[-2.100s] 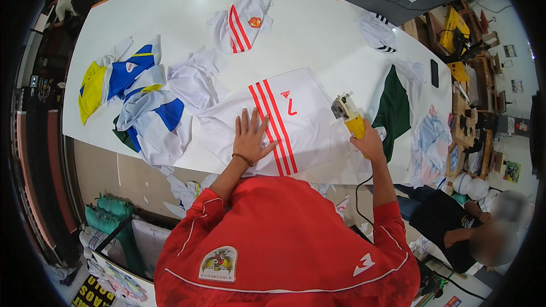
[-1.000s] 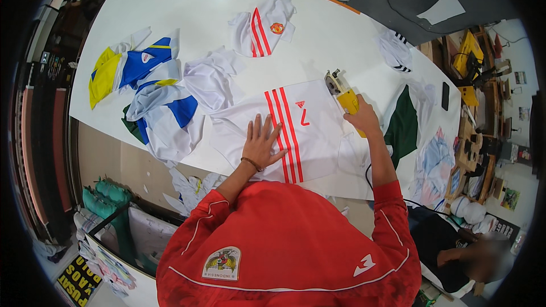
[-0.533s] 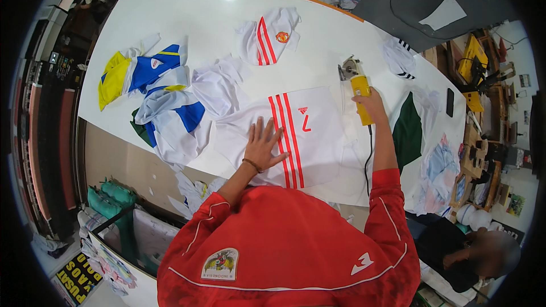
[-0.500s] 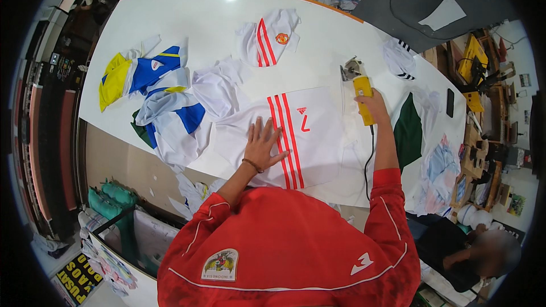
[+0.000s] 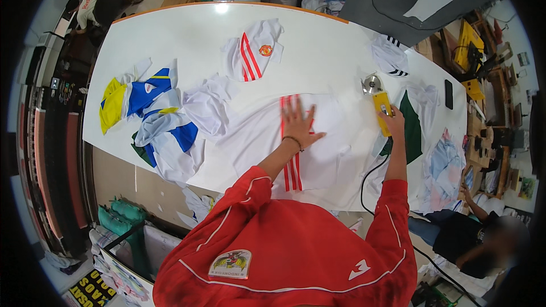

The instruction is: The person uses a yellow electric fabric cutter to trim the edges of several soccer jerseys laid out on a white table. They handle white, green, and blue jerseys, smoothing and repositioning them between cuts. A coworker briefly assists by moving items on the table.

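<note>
My left hand lies flat with fingers spread on a white fabric panel, over its red stripes. It partly covers the red print beside them. My right hand grips a yellow electric rotary cloth cutter by its body, the round blade pointing to the far side. The cutter stands apart from the panel's right edge, close to a dark green cloth piece. Its black cord trails back towards me past my right forearm.
Blue, yellow and white fabric pieces lie in a heap on the left of the white table. A striped white piece with a crest lies farther back. At right are a black phone and pale cloth. Another person is at lower right.
My left hand has slid right across the panel onto the stripes. My right hand has carried the cutter rightward, away from the panel's edge. The view has shifted slightly.
</note>
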A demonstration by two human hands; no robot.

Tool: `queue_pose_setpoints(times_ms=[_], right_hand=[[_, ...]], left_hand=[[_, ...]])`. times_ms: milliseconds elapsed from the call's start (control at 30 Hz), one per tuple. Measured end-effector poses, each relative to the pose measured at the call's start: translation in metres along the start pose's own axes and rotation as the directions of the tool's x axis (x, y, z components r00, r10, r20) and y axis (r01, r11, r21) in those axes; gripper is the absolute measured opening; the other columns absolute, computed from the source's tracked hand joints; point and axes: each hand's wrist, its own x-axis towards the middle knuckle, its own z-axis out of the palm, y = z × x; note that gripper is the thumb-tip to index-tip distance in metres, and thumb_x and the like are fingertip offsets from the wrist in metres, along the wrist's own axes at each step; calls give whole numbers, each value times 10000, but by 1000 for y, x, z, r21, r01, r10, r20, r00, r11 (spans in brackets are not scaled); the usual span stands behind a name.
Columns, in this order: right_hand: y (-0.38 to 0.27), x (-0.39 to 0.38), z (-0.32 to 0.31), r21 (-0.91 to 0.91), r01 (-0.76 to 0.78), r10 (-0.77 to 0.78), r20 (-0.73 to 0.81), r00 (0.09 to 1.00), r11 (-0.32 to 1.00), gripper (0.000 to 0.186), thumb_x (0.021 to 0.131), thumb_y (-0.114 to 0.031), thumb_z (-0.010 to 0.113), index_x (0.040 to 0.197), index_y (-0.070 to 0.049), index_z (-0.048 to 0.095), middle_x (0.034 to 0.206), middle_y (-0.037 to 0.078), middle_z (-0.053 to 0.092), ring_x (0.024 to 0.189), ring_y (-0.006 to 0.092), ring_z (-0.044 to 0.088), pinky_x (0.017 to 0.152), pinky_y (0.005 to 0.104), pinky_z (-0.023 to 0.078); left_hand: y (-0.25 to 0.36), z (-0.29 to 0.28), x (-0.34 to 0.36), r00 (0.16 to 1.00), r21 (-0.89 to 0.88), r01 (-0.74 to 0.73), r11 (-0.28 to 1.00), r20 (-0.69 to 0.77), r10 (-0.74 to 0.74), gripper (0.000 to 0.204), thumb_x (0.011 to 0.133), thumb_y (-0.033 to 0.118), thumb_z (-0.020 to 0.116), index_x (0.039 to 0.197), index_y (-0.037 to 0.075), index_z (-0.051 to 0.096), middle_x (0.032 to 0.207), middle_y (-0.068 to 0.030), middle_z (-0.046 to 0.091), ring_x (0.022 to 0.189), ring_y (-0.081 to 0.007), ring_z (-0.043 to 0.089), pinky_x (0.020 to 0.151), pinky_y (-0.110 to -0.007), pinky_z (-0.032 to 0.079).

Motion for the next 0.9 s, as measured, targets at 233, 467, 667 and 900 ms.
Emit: queue_pose_setpoints(times_ms=[233,467,667,900], right_hand=[[41,-37,-22,-218,-29,-4,-148,989,975,625,816,-337,869,1313,-11,677,1216,185,735,1138,349,700,979,426,549],[6,-92,28,-144,535,-549,-91,831,833,451,976,-121,663,1421,-75,609,1349,219,650,1295,418,590,1084,475,486],[-5,-113,69,-245,532,-497,191,846,811,532,1032,-175,600,1546,-89,497,1579,190,506,1481,408,433,1190,553,377],[-3,-275,83,-410,590,-375,493,785,696,827,978,-389,678,1651,-63,327,1754,126,243,1597,413,234,1222,695,268]], left_hand=[[27,34,-8,616,-164,-771,615,51,786,987,828,597,798,1626,165,407,1762,-188,174,1632,-383,137,1303,-598,141],[-41,3,-121,980,-52,-139,989,136,145,1232,768,736,771,1697,126,238,1745,-299,60,1604,-540,2,1285,-661,47],[-162,-87,-48,912,336,-217,917,405,67,1651,407,787,908,1730,233,90,1778,-224,-31,1614,-523,-40,1248,-741,71],[-151,-95,21,985,266,-143,953,131,111,1150,821,720,742,1692,145,260,1737,-240,218,1599,-507,132,1275,-638,169]])
